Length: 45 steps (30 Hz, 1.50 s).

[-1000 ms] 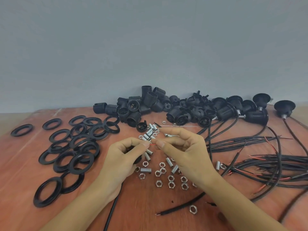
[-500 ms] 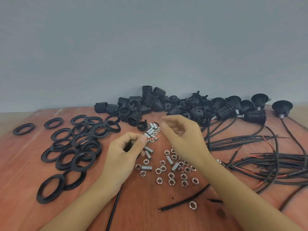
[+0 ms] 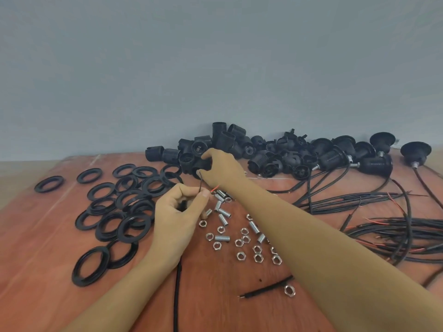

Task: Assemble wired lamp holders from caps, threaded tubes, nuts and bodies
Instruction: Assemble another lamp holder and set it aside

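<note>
You were fetching the next part for the wire. Your left hand pinched the black cable between thumb and forefinger, bared leads poking up, just left of the threaded tubes. Your right hand curled round a black holder part at the far pile's near edge; cap or body, I cannot tell. Next, the leads likely needed feeding through its hole. Half a second earlier, that hand hovered nearer, above the tubes

Black on rings, bodies and cables, red at the wire tips. Shiny silver on nuts and threaded tubes. Reddish-brown wood grain across the table.
</note>
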Each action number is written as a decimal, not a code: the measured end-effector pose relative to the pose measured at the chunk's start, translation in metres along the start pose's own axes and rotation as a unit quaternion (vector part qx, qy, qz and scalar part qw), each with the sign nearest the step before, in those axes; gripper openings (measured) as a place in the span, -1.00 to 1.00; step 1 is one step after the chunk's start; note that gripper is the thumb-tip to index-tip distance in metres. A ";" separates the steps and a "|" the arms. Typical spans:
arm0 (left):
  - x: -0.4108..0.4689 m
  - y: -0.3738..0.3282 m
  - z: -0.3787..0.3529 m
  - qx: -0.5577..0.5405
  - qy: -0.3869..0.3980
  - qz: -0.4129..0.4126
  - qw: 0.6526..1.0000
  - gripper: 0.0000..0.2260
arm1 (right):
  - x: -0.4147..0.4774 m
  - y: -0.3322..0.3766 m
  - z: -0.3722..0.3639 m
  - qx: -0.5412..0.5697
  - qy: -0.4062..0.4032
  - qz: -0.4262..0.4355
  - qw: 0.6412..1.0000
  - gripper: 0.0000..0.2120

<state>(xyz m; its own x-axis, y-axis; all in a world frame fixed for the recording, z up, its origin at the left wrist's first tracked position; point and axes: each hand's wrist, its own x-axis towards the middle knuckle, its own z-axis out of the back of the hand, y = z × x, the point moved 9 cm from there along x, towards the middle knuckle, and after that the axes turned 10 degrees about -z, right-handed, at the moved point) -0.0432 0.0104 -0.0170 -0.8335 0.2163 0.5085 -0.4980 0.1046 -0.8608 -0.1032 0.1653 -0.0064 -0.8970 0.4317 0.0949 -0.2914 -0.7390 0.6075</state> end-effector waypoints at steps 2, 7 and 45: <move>-0.001 0.001 -0.001 0.000 0.002 -0.003 1.000 -0.89 | -0.003 0.005 -0.001 -0.015 -0.006 0.012 1.000 -0.58; 0.000 -0.001 0.000 -0.009 -0.002 -0.003 1.000 -0.90 | -0.015 -0.001 0.027 0.153 -0.063 -0.004 0.986 -0.69; -0.017 -0.038 -0.032 0.050 0.117 -0.103 0.986 -0.88 | -0.132 -0.080 0.012 0.646 0.220 -0.219 0.698 -0.58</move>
<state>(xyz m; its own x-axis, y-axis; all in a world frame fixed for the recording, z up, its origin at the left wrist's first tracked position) -0.0021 0.0339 0.0067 -0.6395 0.4205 0.6436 -0.6818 0.0766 -0.7275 0.0421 0.1737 -0.0581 -0.9142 0.0589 -0.4010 -0.2820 0.6185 0.7335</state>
